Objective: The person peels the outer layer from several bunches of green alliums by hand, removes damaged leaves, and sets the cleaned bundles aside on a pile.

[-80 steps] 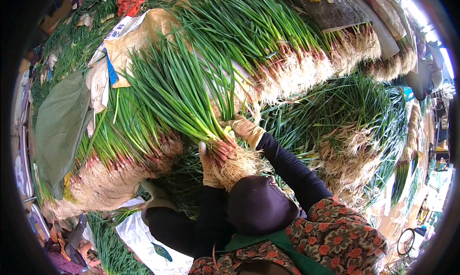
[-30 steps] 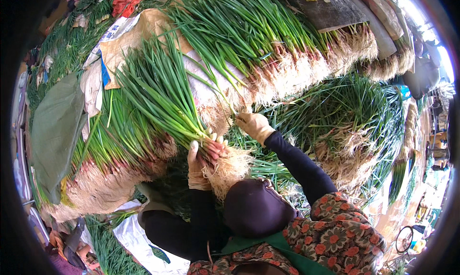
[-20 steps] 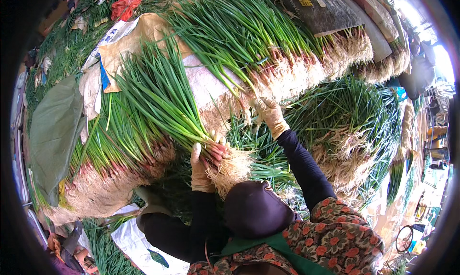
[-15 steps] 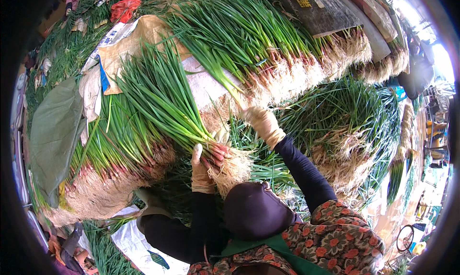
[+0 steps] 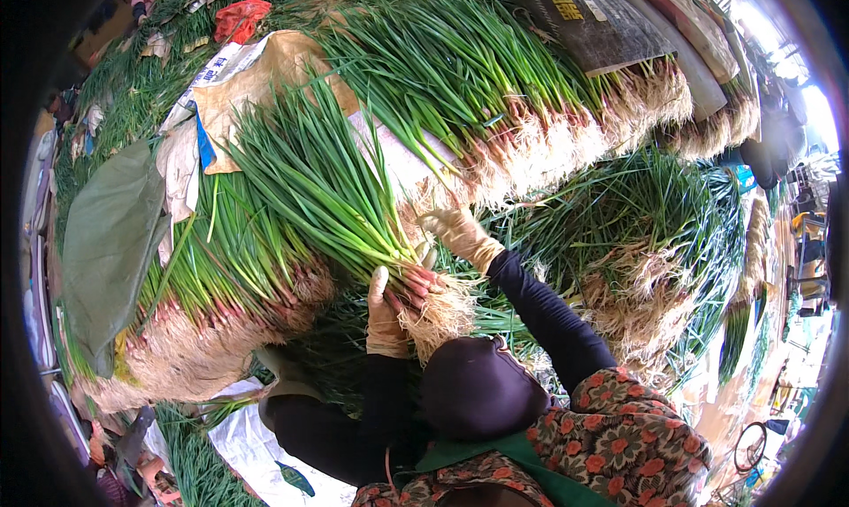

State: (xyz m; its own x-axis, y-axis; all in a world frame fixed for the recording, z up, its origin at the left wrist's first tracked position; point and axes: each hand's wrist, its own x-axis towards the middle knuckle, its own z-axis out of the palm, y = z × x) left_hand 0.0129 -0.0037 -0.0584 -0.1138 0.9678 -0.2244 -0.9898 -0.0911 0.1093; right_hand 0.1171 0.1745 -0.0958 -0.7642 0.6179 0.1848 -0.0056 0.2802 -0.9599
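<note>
My left hand (image 5: 386, 317), in a cream glove, is closed around a bunch of spring onions (image 5: 340, 198). Its thumb lies along the near side of the stems, just above the reddish bulbs. The bunch leans away to the upper left, with its pale tangled roots (image 5: 439, 312) toward me. My right hand (image 5: 462, 235), also gloved, is just right of the bunch with its fingers extended toward the stems. No stalk shows in it, though its fingertips are partly hidden.
Rows of spring onions (image 5: 424, 60) lie behind, roots facing me; another row (image 5: 239, 242) lies left under a green cover (image 5: 110, 251). A loose heap (image 5: 654, 198) is at right. Tan sacking (image 5: 292, 56) and a dark printed sack (image 5: 592, 30) lie over some leaves.
My right hand has moved left, from the roots of a stalk in the back row to beside the bunch. My left hand keeps its hold; the whole view has shifted slightly.
</note>
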